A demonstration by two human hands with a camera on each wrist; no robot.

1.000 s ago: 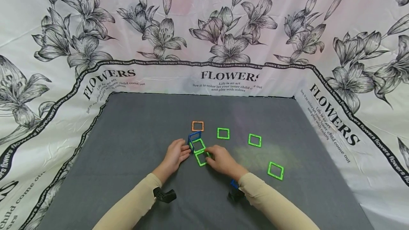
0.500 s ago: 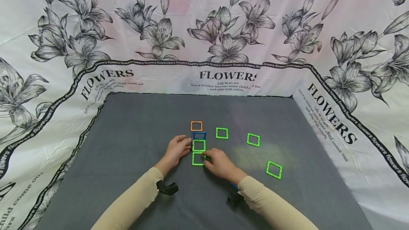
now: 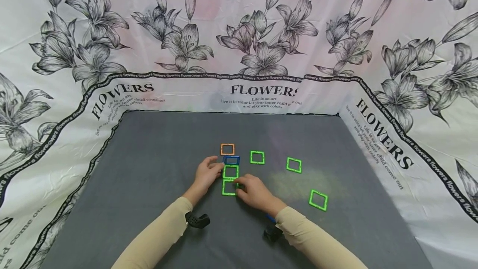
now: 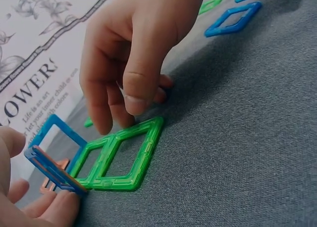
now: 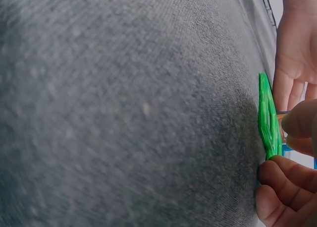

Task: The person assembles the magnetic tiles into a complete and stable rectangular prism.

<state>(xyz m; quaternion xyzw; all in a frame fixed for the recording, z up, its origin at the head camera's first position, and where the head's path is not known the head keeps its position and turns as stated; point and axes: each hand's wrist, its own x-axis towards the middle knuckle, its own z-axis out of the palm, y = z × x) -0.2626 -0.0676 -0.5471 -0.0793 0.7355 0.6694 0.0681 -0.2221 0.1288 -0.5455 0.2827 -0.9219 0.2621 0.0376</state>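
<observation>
Two green square frame tiles lie edge to edge on the grey cloth, the nearer green tile (image 3: 228, 194) and the farther green tile (image 3: 225, 172). At the far end a blue square tile (image 4: 69, 130) stands upright, and a second upright blue tile (image 4: 55, 173) lines the left side. My left hand (image 3: 205, 175) is beside that side tile, its fingertips touching it in the left wrist view, thumb apart. My right hand (image 3: 257, 193) has loosely bent fingers at the right edge of the nearer green tile; whether the thumb touches it is unclear.
An orange square tile (image 3: 228, 154) lies just beyond the blue one. Loose green tiles lie to the right: one green tile (image 3: 257, 162), another green tile (image 3: 294, 171) and a third green tile (image 3: 318, 206). Blue tiles (image 4: 233, 19) lie behind the right hand, near its wrist.
The joined tiles have turned from a slant to straight, pointing away from me. The right hand has shifted slightly left and nearer with the green tile; the left hand stays beside the blue tile.
</observation>
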